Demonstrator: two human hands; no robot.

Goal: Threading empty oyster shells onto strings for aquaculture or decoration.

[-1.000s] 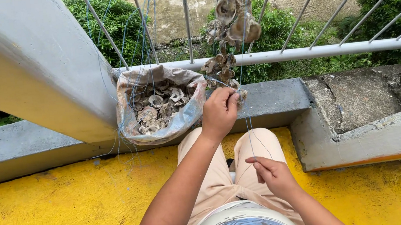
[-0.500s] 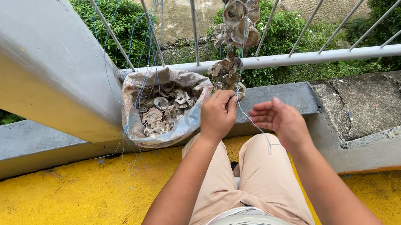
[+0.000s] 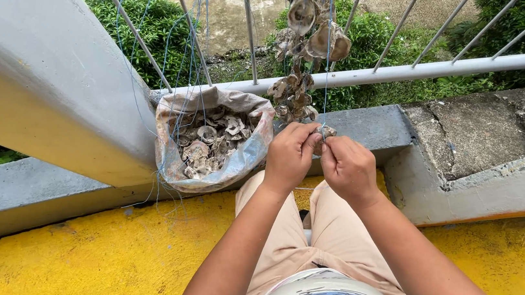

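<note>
Both your hands pinching one grey shell (image 3: 325, 133) on thin blue line (image 3: 328, 49), left hand (image 3: 289, 156) touching right hand (image 3: 348, 168), open plastic sack of shells (image 3: 210, 140) left, grey concrete ledge (image 3: 377, 125), yellow floor (image 3: 80, 271)

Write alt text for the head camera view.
Both hands, left hand and right hand, pinch a small shell on a blue string of threaded oyster shells hanging from a metal railing. A sack of shells sits beside them on a concrete ledge.

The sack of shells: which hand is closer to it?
Left. The left hand is just right of the sack, nearly at its rim. The right hand is further right, beyond the left; both pinch a shell on the string.
</note>
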